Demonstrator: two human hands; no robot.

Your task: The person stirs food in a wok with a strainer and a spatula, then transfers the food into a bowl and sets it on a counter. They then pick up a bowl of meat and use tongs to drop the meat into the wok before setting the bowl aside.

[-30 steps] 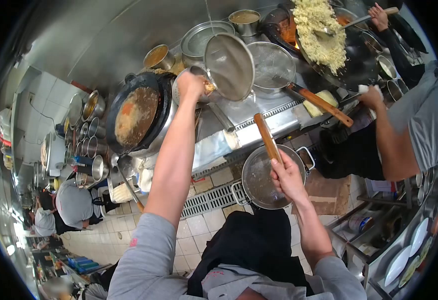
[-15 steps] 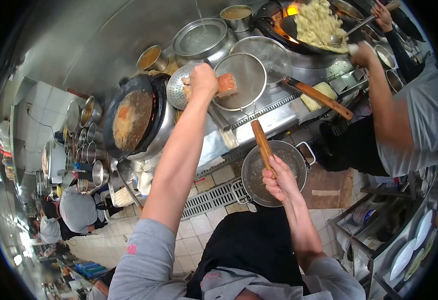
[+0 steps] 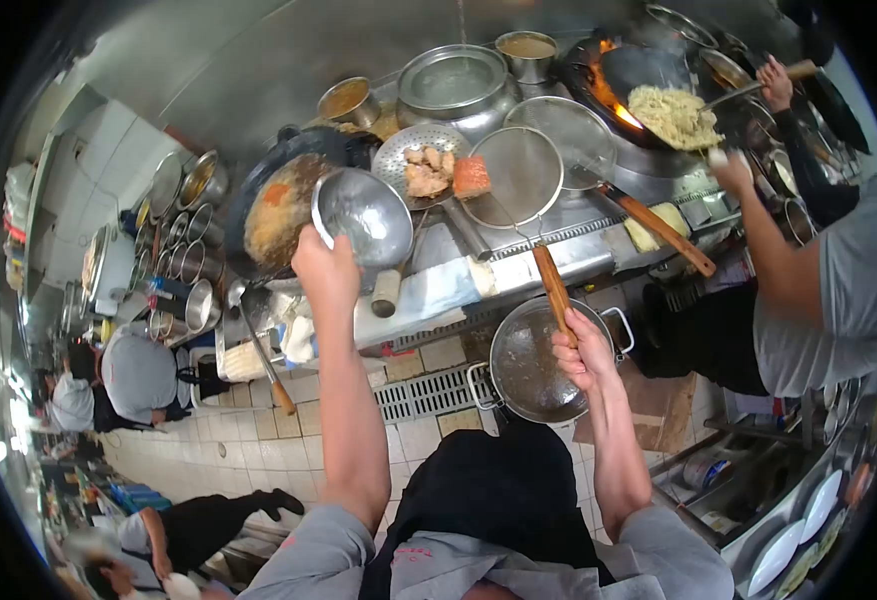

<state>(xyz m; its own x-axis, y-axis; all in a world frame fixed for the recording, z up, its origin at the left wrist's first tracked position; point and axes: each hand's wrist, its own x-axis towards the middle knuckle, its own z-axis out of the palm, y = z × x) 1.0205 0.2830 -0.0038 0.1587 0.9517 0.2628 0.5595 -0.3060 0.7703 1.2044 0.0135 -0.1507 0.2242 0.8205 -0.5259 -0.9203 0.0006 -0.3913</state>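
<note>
My left hand (image 3: 328,275) is closed on the rim of a shiny metal bowl (image 3: 383,205), tilted beside the left wok (image 3: 248,250). Brown liquid (image 3: 280,215) foams in that wok, with an orange piece in it. With my right hand (image 3: 586,350) I grip the wooden handle of a round mesh strainer (image 3: 511,175), held over the counter. At the strainer's left edge sits an orange-red block of food (image 3: 471,177). Left of it, a perforated skimmer (image 3: 403,155) holds several pale brown chunks (image 3: 428,172).
A two-handled pot (image 3: 528,365) stands below my right hand, near a floor drain (image 3: 423,398). Another wooden-handled strainer (image 3: 658,228) lies to the right. Beyond it a co-worker (image 3: 823,265) stirs pale food in a flaming wok (image 3: 598,90). A ladle (image 3: 260,345) hangs over the left counter edge.
My left hand has moved left and down from the skimmer and now holds the metal bowl. The chunks on the skimmer are uncovered. My right hand still grips the strainer.
</note>
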